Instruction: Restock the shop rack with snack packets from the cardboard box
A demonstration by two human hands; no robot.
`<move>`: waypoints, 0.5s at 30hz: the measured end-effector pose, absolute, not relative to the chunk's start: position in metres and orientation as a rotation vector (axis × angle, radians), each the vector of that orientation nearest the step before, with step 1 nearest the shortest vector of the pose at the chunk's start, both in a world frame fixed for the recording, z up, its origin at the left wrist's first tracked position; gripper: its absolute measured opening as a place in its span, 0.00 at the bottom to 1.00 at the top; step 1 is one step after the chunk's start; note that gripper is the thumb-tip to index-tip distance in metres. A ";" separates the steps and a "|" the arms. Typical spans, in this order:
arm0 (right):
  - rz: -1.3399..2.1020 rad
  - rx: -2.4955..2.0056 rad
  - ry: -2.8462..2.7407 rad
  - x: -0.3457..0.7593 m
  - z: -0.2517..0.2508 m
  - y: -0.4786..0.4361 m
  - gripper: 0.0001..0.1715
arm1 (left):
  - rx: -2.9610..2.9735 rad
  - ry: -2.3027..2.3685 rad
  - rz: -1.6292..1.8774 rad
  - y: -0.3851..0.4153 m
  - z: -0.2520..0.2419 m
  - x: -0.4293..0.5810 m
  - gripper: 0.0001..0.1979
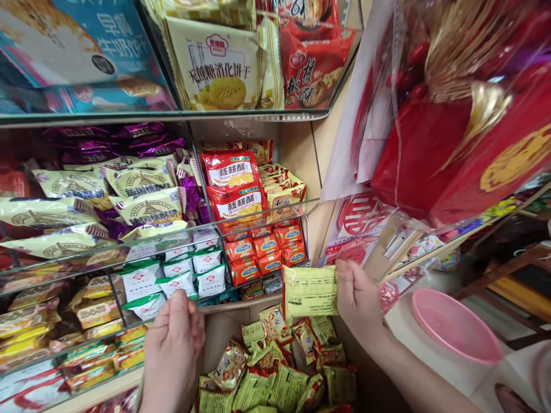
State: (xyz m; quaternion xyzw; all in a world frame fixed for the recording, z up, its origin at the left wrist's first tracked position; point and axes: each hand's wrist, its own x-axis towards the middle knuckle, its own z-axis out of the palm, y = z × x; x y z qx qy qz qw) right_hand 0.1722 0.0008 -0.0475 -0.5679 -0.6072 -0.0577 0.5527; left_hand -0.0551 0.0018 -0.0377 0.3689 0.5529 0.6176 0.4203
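My right hand (356,295) pinches a small yellow-green snack packet (310,290) and holds it up above an open cardboard box (224,327). The box is filled with several similar green, yellow and red packets (275,373). My left hand (172,350) rests on the box's left rim with fingers curled over the edge. Just behind, a glass-fronted shelf holds white-and-green packets (181,275) and small orange packets (267,246).
Glass shelves (129,117) stacked with biscuit bags fill the left and centre. Red walnut-cookie bags (232,183) stand at mid height. Red gift bags in clear wrap (451,115) hang at the upper right. A pink plastic basin (456,327) sits on a surface at the right.
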 end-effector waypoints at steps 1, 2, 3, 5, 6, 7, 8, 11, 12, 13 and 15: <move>-0.259 -1.302 -1.487 0.177 -0.043 0.003 0.17 | 0.910 1.404 1.402 -0.001 -0.034 -0.056 0.22; -0.366 -1.225 -1.569 0.178 -0.038 0.005 0.16 | 0.877 1.397 1.221 -0.005 -0.031 -0.053 0.24; -0.448 -1.118 -1.672 0.178 -0.035 0.006 0.15 | 0.817 1.353 1.042 -0.010 -0.028 -0.049 0.27; -0.539 -0.875 -1.918 0.170 -0.032 0.005 0.09 | 0.633 1.158 0.811 -0.019 -0.024 -0.037 0.35; -0.562 -0.762 -2.034 0.164 -0.031 0.003 0.07 | 0.535 1.036 0.788 -0.022 -0.022 -0.030 0.36; -0.576 -0.661 -2.134 0.158 -0.032 0.000 0.06 | 0.457 0.946 0.808 -0.025 -0.022 -0.026 0.34; -0.579 -0.580 -2.211 0.153 -0.033 -0.004 0.06 | 0.410 0.898 0.855 -0.026 -0.022 -0.022 0.31; -0.444 -0.475 -2.237 0.146 -0.041 -0.017 0.05 | 0.447 0.922 1.052 -0.027 -0.024 -0.022 0.27; -0.344 -0.493 -2.187 0.145 -0.044 -0.021 0.06 | 0.487 0.952 1.108 -0.028 -0.025 -0.023 0.29; -0.235 -0.539 -2.109 0.146 -0.048 -0.024 0.07 | 0.527 0.966 1.153 -0.029 -0.025 -0.024 0.31; 0.035 -0.709 -1.891 0.145 -0.055 -0.028 0.11 | 0.570 0.977 1.229 -0.030 -0.025 -0.025 0.33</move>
